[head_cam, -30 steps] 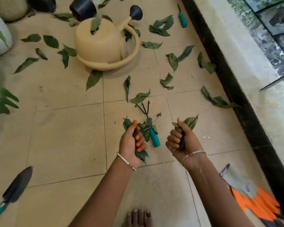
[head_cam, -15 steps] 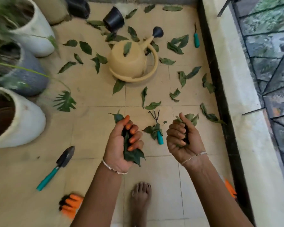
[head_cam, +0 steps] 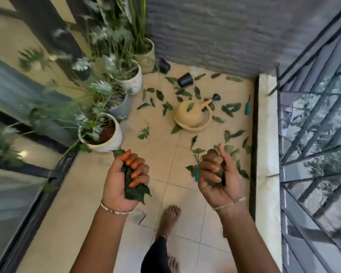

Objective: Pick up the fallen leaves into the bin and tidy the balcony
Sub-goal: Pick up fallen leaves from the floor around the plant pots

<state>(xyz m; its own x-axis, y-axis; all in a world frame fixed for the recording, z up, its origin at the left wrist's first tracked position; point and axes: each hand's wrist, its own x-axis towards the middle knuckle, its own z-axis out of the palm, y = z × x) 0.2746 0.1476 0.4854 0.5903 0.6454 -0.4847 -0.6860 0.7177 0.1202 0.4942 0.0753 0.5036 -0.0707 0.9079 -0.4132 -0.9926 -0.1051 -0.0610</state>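
Here both hands are held palm-up above the tiled floor (head_cam: 77, 203). The left hand (head_cam: 122, 180) grips a bunch (head_cam: 135, 192) of leaves, fingers curled over it. The right hand (head_cam: 218, 180) clutches a second bunch (head_cam: 215, 183) in its curled fingers. Loose leaves (head_cam: 159, 94) lie scattered on the floor around the watering can (head_cam: 191, 115) and near a tipped black pot (head_cam: 185, 80). A small rake (head_cam: 196, 170) lies on the floor, partly hidden by the right hand. A white planter (head_cam: 104, 134) stands at the left.
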